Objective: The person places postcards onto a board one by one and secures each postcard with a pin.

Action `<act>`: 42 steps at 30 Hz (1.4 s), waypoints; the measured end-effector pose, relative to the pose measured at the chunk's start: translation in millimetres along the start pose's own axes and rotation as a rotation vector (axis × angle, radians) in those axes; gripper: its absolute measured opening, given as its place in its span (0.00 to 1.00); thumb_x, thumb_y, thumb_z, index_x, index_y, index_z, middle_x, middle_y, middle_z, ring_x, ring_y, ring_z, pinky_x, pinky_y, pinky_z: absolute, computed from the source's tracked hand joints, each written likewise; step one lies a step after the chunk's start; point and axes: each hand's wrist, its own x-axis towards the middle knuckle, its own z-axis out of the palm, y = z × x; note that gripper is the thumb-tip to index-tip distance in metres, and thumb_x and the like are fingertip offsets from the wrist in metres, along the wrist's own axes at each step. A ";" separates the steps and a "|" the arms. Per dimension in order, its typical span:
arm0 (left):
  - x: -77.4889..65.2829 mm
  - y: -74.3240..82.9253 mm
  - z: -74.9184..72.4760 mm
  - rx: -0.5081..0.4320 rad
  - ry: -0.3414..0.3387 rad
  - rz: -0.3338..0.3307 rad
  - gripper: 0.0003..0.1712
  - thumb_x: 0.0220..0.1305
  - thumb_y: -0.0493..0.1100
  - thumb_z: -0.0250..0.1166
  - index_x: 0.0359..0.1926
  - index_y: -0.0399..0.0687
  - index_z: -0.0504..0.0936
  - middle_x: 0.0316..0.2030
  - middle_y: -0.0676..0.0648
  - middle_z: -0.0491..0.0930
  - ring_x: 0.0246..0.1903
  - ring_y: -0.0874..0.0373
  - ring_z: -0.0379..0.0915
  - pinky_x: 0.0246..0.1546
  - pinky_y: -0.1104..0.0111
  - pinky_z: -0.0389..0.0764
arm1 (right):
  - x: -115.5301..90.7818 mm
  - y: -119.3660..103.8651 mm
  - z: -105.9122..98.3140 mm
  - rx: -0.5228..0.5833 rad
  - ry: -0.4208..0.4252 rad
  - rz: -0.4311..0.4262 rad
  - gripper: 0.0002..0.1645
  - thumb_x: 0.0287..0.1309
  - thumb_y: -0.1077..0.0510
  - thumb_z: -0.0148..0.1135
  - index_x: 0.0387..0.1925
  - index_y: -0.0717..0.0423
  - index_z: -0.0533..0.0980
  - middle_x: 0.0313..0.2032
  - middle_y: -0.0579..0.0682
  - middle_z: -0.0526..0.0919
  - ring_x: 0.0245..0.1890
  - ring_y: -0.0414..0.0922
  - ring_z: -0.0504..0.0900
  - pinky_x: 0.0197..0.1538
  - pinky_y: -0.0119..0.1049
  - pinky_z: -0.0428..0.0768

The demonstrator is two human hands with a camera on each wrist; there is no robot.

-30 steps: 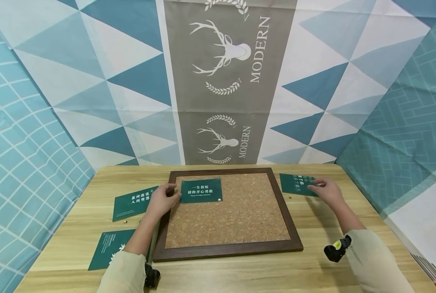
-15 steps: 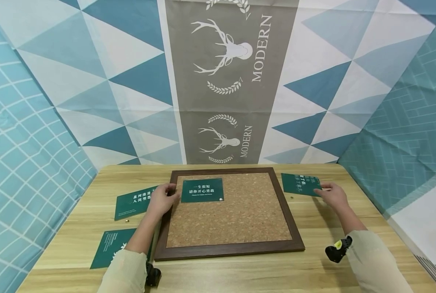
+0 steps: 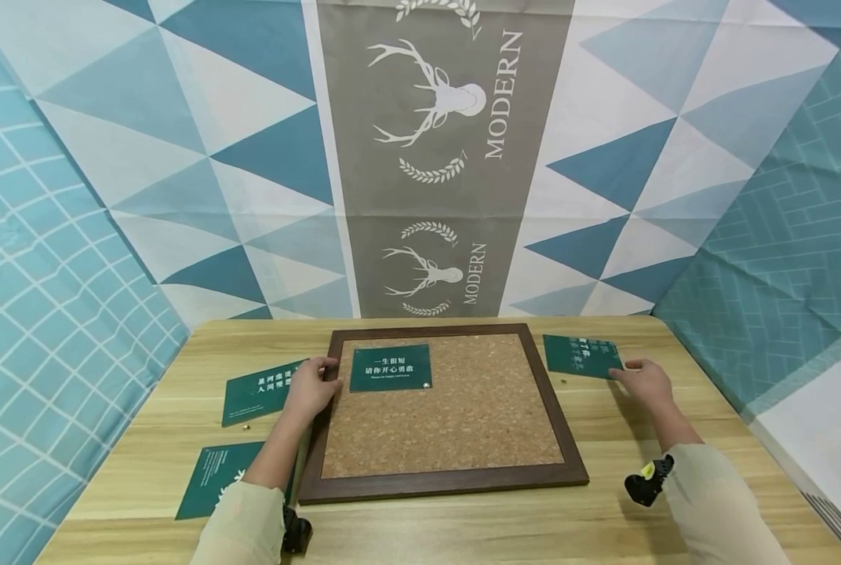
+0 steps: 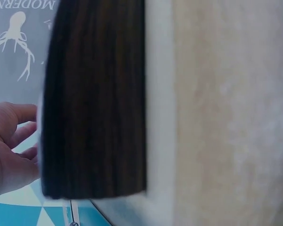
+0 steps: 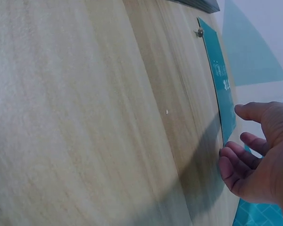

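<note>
A cork board (image 3: 442,431) in a dark wooden frame lies on the table. A green card (image 3: 390,369) with white writing lies on its upper left part, a small pin (image 3: 426,385) at the card's lower right corner. My left hand (image 3: 311,389) rests at the frame's left edge, thumb and fingers apart; the frame hides some fingertips in the left wrist view. At the right, my right hand (image 3: 645,383) is at the right edge of another green card (image 3: 577,356). In the right wrist view its thumb (image 5: 252,112) stays apart from the other fingers, nothing pinched between them.
Two more green cards lie left of the board, one upper (image 3: 254,396) and one lower (image 3: 209,479), partly behind my left arm. A brass-coloured pin (image 3: 246,427) sits between them. Another pin (image 3: 564,381) lies below the right card. Patterned cloth hangs behind the table.
My right hand has shifted slightly right, its fingertips sliding from over the card to its right edge. The left hand stays at the frame. The view has shifted slightly.
</note>
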 end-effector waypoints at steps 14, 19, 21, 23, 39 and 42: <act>-0.4 -3.4 2.0 0.000 -0.013 -0.026 0.25 0.63 0.35 0.59 0.61 0.35 0.69 0.60 0.30 0.63 0.59 0.35 0.64 0.50 0.48 0.75 | 4.4 7.7 8.3 -0.119 0.039 -0.016 0.41 0.62 0.44 0.52 0.58 0.79 0.63 0.56 0.75 0.66 0.55 0.68 0.68 0.54 0.56 0.72; -0.2 -2.0 2.8 -0.013 -0.015 -0.019 0.26 0.63 0.35 0.59 0.62 0.35 0.68 0.61 0.30 0.62 0.60 0.34 0.63 0.50 0.48 0.75 | 5.2 7.7 8.6 -0.168 0.063 -0.004 0.39 0.59 0.43 0.56 0.52 0.79 0.69 0.51 0.75 0.72 0.47 0.65 0.74 0.46 0.53 0.76; -0.2 -1.5 3.3 -0.020 -0.018 -0.015 0.27 0.63 0.35 0.59 0.63 0.35 0.67 0.61 0.30 0.62 0.60 0.34 0.62 0.51 0.48 0.75 | 5.8 8.6 8.0 -0.193 0.068 -0.007 0.37 0.58 0.44 0.57 0.50 0.78 0.71 0.49 0.75 0.73 0.44 0.63 0.75 0.42 0.51 0.76; -0.3 -1.1 3.5 -0.026 -0.019 -0.013 0.28 0.63 0.35 0.59 0.63 0.35 0.65 0.61 0.30 0.62 0.61 0.34 0.62 0.51 0.48 0.75 | 6.6 9.9 7.6 -0.208 0.072 -0.009 0.36 0.58 0.44 0.58 0.48 0.78 0.73 0.48 0.74 0.75 0.42 0.61 0.76 0.39 0.49 0.77; 0.5 -2.6 0.5 -0.013 -0.015 -0.022 0.29 0.63 0.34 0.58 0.64 0.35 0.65 0.62 0.30 0.62 0.61 0.34 0.62 0.51 0.48 0.75 | 8.6 6.5 -0.9 0.062 0.101 0.118 0.34 0.57 0.48 0.58 0.49 0.78 0.72 0.34 0.65 0.82 0.35 0.53 0.79 0.37 0.43 0.76; 1.1 -2.9 -0.4 -0.012 -0.016 -0.022 0.29 0.63 0.34 0.58 0.64 0.35 0.64 0.62 0.30 0.61 0.61 0.35 0.62 0.51 0.48 0.75 | 12.7 8.0 -3.6 0.224 0.100 0.167 0.32 0.58 0.50 0.57 0.49 0.78 0.71 0.15 0.49 0.79 0.19 0.40 0.79 0.27 0.33 0.75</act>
